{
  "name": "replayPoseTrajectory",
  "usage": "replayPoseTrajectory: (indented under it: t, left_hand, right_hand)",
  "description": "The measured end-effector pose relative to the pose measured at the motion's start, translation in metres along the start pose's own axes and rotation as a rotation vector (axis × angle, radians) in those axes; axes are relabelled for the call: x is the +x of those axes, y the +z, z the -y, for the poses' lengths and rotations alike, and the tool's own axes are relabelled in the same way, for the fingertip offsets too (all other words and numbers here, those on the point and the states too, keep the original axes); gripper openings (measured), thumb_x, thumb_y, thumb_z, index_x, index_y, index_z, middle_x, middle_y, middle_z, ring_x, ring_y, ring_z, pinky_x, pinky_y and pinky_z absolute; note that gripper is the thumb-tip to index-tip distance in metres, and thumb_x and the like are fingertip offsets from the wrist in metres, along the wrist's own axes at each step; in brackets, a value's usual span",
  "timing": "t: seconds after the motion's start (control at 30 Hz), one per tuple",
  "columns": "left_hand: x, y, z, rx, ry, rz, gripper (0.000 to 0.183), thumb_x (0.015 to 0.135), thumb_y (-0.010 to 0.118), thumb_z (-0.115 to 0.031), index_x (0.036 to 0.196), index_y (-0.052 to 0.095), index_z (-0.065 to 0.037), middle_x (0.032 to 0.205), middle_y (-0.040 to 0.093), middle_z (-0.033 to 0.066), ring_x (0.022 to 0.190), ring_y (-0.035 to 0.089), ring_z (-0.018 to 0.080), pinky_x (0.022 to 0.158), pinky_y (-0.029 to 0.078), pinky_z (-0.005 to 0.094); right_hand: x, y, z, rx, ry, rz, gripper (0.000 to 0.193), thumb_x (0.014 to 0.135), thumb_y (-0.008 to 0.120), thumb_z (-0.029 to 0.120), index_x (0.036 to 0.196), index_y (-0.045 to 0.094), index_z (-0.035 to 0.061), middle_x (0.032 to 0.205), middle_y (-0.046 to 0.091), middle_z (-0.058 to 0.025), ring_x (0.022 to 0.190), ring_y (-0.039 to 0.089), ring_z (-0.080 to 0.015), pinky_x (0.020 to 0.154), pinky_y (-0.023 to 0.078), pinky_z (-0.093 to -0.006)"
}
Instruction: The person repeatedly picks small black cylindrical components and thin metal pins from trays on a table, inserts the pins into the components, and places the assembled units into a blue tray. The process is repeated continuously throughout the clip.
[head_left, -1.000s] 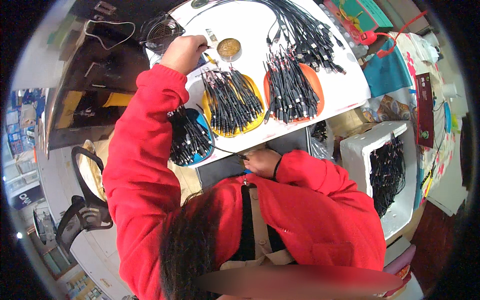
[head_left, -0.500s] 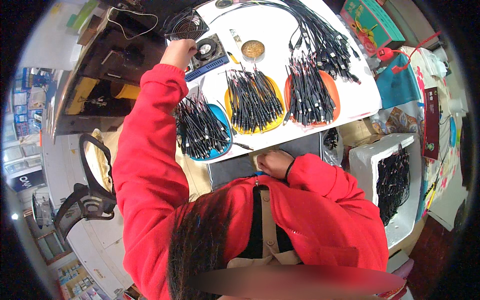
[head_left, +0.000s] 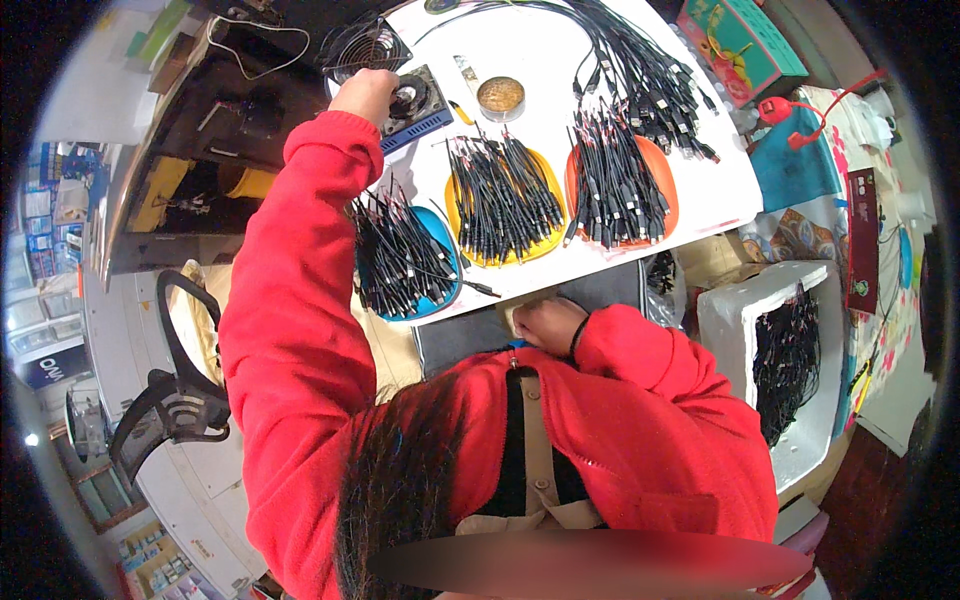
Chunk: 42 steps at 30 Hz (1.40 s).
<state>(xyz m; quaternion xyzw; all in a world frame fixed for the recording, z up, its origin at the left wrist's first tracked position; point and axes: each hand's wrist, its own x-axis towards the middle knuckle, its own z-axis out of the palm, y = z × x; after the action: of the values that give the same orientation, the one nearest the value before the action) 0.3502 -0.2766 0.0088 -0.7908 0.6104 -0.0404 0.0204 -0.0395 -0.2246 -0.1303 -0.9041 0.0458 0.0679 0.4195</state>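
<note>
My left hand (head_left: 364,97) reaches to the far left of the white table (head_left: 545,55). Its fingers are curled in beside a round black fan with a wire grille (head_left: 368,50) and a grey device with a blue slotted side (head_left: 424,123). What they hold, if anything, is hidden. Close to my body, below the table's near edge, my right hand (head_left: 548,325) is closed, its fingertips out of sight. Short black cables (head_left: 505,205) lie bundled in a blue tray (head_left: 440,232), a yellow tray (head_left: 552,235) and an orange tray (head_left: 665,185).
A round tin (head_left: 501,98) stands behind the trays. More long black cables (head_left: 655,90) spread over the table's far right. At right, a white foam box (head_left: 730,330) holds further cables. A black chair (head_left: 175,405) stands at left, near a dark cabinet (head_left: 225,125).
My left hand has turned slightly and its wrist is a little lower, still beside the fan. My right hand stays in place. The whole view has shifted slightly.
</note>
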Motion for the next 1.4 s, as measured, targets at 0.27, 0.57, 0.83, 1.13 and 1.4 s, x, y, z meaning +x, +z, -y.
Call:
replayPoseTrajectory:
  t: [0.27,0.57,0.83,1.13,1.4]
  left_hand:
    - [-0.038,-0.048,-0.026,-0.226,0.019,-0.155,0.012,0.077,0.065,-0.012,0.087,0.066,-0.004,0.077,0.064,0.0188,0.075,0.064,0.0361,0.066,0.05,0.0399]
    - [-0.18,-0.141,-0.178,-1.155,-0.004,-0.135,0.013,0.088,0.06,-0.004,0.099,0.062,0.002,0.08,0.062,0.0019,0.067,0.053,0.0055,0.058,0.038,0.0167]
    - [-0.21,-0.17,-0.289,-1.324,0.463,-0.287,0.016,0.087,0.057,0.005,0.103,0.058,0.007,0.094,0.064,0.0114,0.082,0.062,0.0153,0.074,0.049,0.025]
    - [-0.288,-0.206,-0.251,-1.618,1.175,-1.052,0.017,0.086,0.055,-0.003,0.101,0.054,0.006,0.1,0.06,0.0149,0.088,0.059,0.0219,0.08,0.047,0.0321]
    - [-0.292,-0.2,-0.277,-1.565,1.112,-0.809,0.016,0.085,0.056,-0.003,0.1,0.056,0.005,0.098,0.061,0.0144,0.087,0.059,0.021,0.078,0.048,0.0314]
  right_hand:
    - [-0.011,-0.013,0.007,0.054,-0.092,-0.027,0.017,0.085,0.05,0.018,0.088,0.059,0.0039,0.082,0.063,-0.0181,0.079,0.061,-0.0369,0.07,0.048,-0.0448]
    - [-0.047,-0.091,0.092,0.467,-0.391,-0.672,0.037,0.091,0.057,0.021,0.122,0.048,0.0023,0.106,0.059,-0.0102,0.095,0.059,-0.02,0.081,0.047,-0.0326]
    - [-0.082,-0.099,0.152,0.458,-0.614,-0.867,0.029,0.092,0.052,0.015,0.115,0.05,-0.0007,0.11,0.058,-0.0193,0.106,0.055,-0.0327,0.092,0.043,-0.04]
    - [-0.307,-0.163,0.177,0.204,-0.046,-1.344,0.025,0.093,0.037,0.017,0.106,0.052,0.0015,0.081,0.06,-0.0097,0.07,0.06,-0.0156,0.06,0.048,-0.0231]
    - [-0.421,-0.16,0.065,-0.721,1.247,-0.888,0.023,0.088,0.044,0.019,0.102,0.05,0.0011,0.087,0.061,-0.0241,0.084,0.061,-0.0398,0.074,0.048,-0.0464]
